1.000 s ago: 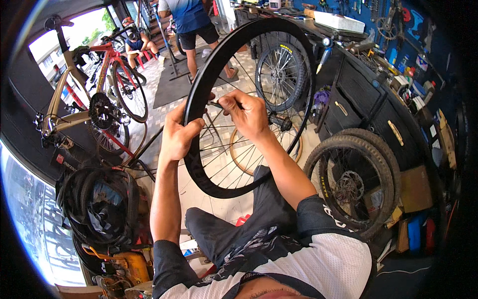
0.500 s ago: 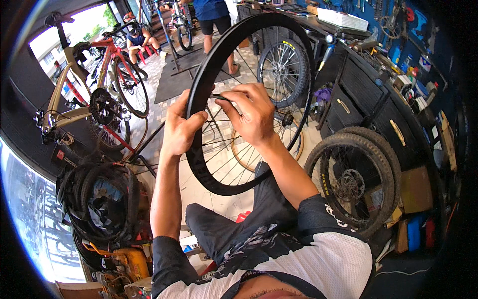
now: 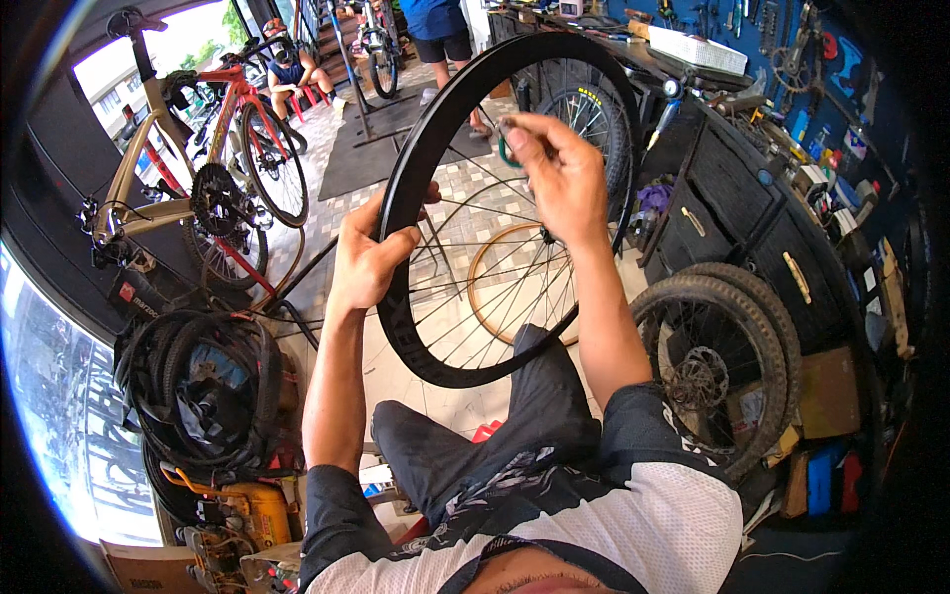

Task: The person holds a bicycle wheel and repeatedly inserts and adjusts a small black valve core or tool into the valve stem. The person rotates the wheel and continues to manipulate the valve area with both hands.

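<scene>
A black deep-rimmed bicycle wheel (image 3: 404, 168) stands upright in front of me, tilted, its spokes fanning out from a dark hub (image 3: 547, 236). On the rim's left side, my left hand (image 3: 372, 249) is closed, with the thumb on the near face and fingertips showing inside. My right hand (image 3: 566, 178) is raised among the spokes, away from the rim. Between its thumb and fingers it pinches a small green curved tool, which looks like a spoke wrench (image 3: 507, 148); the fingers cover part of it.
Two knobby-tyred wheels (image 3: 643, 327) lean at the right beside black drawers (image 3: 708, 183). Bicycles (image 3: 148, 148) stand at the left, above coiled tyres (image 3: 148, 386). A person in blue (image 3: 435, 22) stands far ahead; another sits on a red stool (image 3: 309, 97).
My right hand has drawn back from the rim, up and to the right, bringing the green tool into view. My left hand keeps its hold, slightly lower on the rim.
</scene>
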`<state>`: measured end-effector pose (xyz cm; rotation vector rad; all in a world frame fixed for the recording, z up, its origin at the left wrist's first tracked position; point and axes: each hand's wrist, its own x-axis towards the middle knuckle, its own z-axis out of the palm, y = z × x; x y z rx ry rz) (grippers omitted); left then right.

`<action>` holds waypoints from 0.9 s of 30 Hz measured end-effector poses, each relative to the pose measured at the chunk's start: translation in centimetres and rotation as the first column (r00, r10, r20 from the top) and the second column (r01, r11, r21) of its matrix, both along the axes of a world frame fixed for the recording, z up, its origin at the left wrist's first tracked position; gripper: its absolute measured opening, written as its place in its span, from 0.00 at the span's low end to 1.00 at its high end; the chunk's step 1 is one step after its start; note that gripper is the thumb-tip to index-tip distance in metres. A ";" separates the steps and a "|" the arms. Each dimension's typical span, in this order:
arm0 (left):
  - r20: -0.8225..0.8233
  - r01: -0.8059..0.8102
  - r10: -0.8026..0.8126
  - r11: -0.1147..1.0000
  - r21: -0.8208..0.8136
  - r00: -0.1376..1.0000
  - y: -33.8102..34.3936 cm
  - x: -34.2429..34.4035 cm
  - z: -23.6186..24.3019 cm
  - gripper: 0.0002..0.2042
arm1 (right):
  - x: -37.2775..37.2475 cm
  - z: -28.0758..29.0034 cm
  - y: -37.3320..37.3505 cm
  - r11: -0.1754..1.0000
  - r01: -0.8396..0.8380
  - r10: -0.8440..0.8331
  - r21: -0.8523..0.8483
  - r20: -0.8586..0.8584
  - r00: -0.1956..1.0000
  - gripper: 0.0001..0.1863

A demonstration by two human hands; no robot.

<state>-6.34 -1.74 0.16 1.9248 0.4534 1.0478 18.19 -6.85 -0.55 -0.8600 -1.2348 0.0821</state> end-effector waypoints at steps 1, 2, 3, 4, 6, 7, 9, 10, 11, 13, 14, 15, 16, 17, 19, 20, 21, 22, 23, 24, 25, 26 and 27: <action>-0.017 0.000 0.000 1.000 -0.006 1.000 -0.1 -0.2 0.1 0.26 | 0.9 0.5 0.6 1.000 -0.016 0.016 0.017 -0.010 1.000 0.15; -0.034 -0.002 0.001 1.000 -0.012 0.999 -0.2 -0.2 0.2 0.27 | 1.5 1.0 0.9 1.000 0.018 -0.018 -0.015 0.030 0.999 0.14; -0.026 0.005 -0.005 1.000 -0.014 1.000 -0.2 -0.3 0.0 0.28 | 1.8 1.4 1.1 0.998 0.051 -0.048 -0.043 0.074 0.996 0.14; -0.022 0.002 -0.002 1.000 -0.016 1.000 -0.3 -0.3 -0.1 0.28 | 1.9 1.7 1.1 0.994 0.085 -0.076 -0.070 0.117 0.990 0.14; -0.017 -0.006 0.006 1.000 -0.022 1.000 -0.7 -0.3 -0.4 0.29 | 1.7 2.1 1.0 0.992 0.104 -0.092 -0.073 0.146 0.985 0.12; -0.026 -0.012 0.012 1.000 -0.010 1.000 -1.1 -0.4 -0.1 0.29 | 1.6 2.1 1.1 0.992 0.090 -0.077 -0.090 0.141 0.987 0.12; 0.023 0.015 -0.014 1.000 -0.008 1.000 -1.3 -0.6 -0.3 0.26 | 1.1 2.0 1.1 0.993 0.080 -0.068 -0.092 0.121 0.990 0.11; 0.047 0.027 -0.027 1.000 -0.007 0.999 -1.4 -0.7 -0.5 0.25 | 0.5 2.0 1.1 0.994 0.083 -0.074 -0.077 0.107 0.992 0.11; 0.050 0.023 -0.022 1.000 -0.004 0.998 -1.5 -0.9 -0.7 0.25 | 0.0 1.8 1.1 0.994 0.087 -0.081 -0.062 0.092 0.992 0.10; 0.065 0.016 -0.016 1.000 0.006 0.998 -1.6 -1.2 -1.3 0.25 | -0.8 1.8 0.6 0.967 0.247 -0.255 0.063 0.218 0.942 0.08; 0.075 0.017 -0.017 1.000 0.001 0.997 -1.7 -1.2 -1.7 0.25 | -1.1 1.8 0.4 0.939 0.317 -0.342 0.132 0.270 0.900 0.07; 0.086 0.013 -0.013 1.000 -0.003 0.996 -1.9 -1.3 -2.4 0.25 | -1.3 1.7 0.3 0.933 0.329 -0.358 0.145 0.289 0.888 0.06; 0.094 0.007 -0.006 1.000 -0.008 0.996 -2.0 -1.4 -3.1 0.25 | -1.5 1.5 0.2 0.948 0.297 -0.317 0.112 0.301 0.899 0.06; 0.100 -0.016 0.017 1.000 -0.007 0.995 -1.9 -1.5 -4.2 0.25 | -1.5 1.4 0.2 0.961 0.265 -0.276 0.078 0.312 0.909 0.06; 0.145 0.011 -0.011 1.000 -0.004 0.989 -2.0 -1.0 -6.4 0.25 | -0.8 0.5 0.5 0.993 0.122 -0.118 0.006 0.276 0.954 0.07; 0.155 0.011 -0.011 1.000 -0.001 0.988 -2.2 -1.0 -7.2 0.26 | -0.2 0.3 0.4 0.992 0.046 -0.018 -0.113 0.239 0.971 0.08; 0.148 0.019 -0.014 0.999 -0.036 0.989 -2.4 -1.1 -7.5 0.26 | 0.2 0.5 0.2 0.973 -0.035 0.080 -0.230 0.192 0.978 0.08; 0.140 0.036 -0.030 0.999 -0.036 0.990 -2.1 -1.3 -7.4 0.26 | 0.4 0.6 0.0 0.933 -0.119 0.173 -0.339 0.133 0.976 0.09; 0.132 0.051 -0.046 0.998 -0.036 0.990 -1.8 -1.4 -7.0 0.26 | 0.2 0.7 0.1 0.929 -0.126 0.180 -0.349 0.127 0.975 0.10; 0.124 0.067 -0.061 0.997 -0.038 0.990 -1.5 -1.6 -6.6 0.27 | 0.2 1.1 -0.2 0.923 -0.115 0.176 -0.367 0.136 0.975 0.10; 0.088 0.052 -0.048 0.997 -0.054 0.995 -1.0 -1.8 -6.0 0.27 | 0.1 1.5 -0.4 0.918 -0.109 0.176 -0.382 0.147 0.973 0.09; 0.045 0.077 -0.075 0.996 -0.043 0.996 -0.4 -2.1 -4.8 0.26 | 0.0 1.8 -0.5 0.912 -0.103 0.178 -0.396 0.158 0.971 0.09; 0.028 0.018 -0.015 0.994 -0.105 0.999 -0.8 -1.5 -3.1 0.26 | -0.1 1.7 -0.4 0.914 -0.149 0.199 -0.379 0.097 0.975 0.08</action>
